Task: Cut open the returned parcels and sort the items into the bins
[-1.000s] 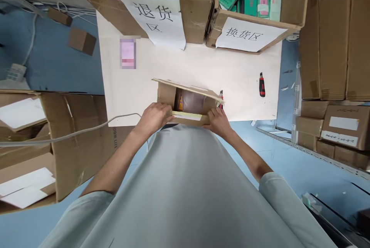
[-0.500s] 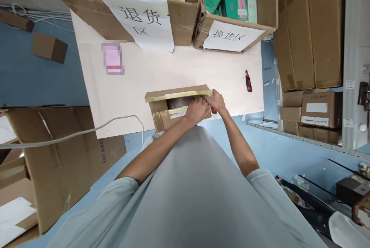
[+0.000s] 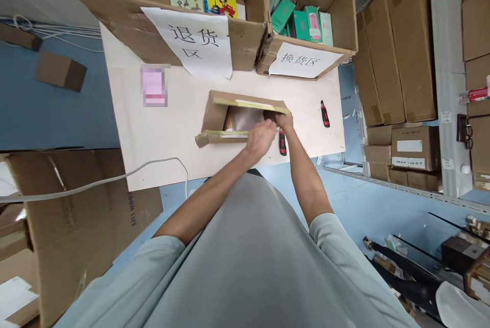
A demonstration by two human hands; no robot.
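Note:
A small cardboard box (image 3: 218, 116) lies near the table's front edge with its top flaps apart and yellowish tape along their edges. Something brown and shiny shows inside it. My left hand (image 3: 262, 136) is closed at the box's near flap, toward its right end. At the far right corner my right hand (image 3: 284, 120) grips the box, some of its fingers hidden inside or behind the flap. A red and black cutter (image 3: 282, 143) lies just below my right hand. Another cutter (image 3: 325, 114) rests farther right on the table.
Two large open cartons with paper signs (image 3: 199, 42) (image 3: 302, 60) stand at the table's back, holding books and green packs. A blurred pink item (image 3: 153, 85) lies at left. A grey cable (image 3: 149, 159) crosses the front left corner.
The small box has moved away from my body, and its flaps stand wider apart, showing more of the inside. Both hands moved with it. More of the near cutter shows.

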